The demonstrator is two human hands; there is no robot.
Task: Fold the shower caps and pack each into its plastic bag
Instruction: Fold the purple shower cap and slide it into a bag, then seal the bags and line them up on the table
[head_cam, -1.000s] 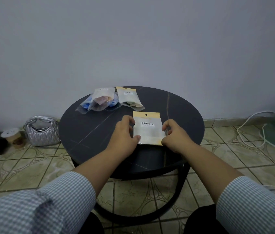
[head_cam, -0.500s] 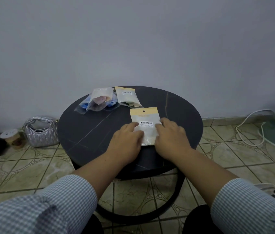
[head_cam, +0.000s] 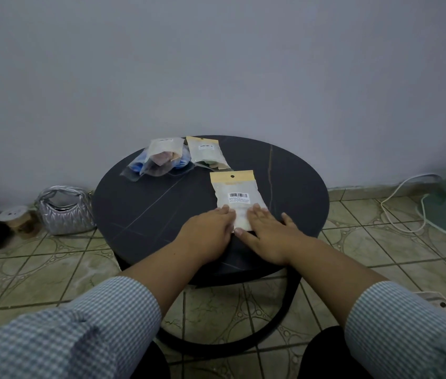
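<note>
Pressing flat on a sealed-looking plastic bag [head_cam: 237, 196] near the front of the round dark table [head_cam: 145, 214], the person appears well into the packing. That bag, with a tan header strip and a barcode label, lies face up; whatever is inside shows only as a pale mass, presumably a folded shower cap. At the far edge of the table lie more packed bags: one with a tan header [head_cam: 206, 154] and, just beside it on the left, an overlapping pair of bags [head_cam: 159, 160] with blue and pinkish contents. No loose cap or empty bag shows, so the job looks nearly finished, perhaps with only smoothing this last bag and setting it with the others left to do. The left hand [head_cam: 206, 232] lies palm down with fingers straight, fingertips on the bag's lower left part. The right hand [head_cam: 267, 228] does the same on the lower right, thumb spread onto the table. Neither hand grips anything; the thumbs nearly meet at the bag's near edge
</note>
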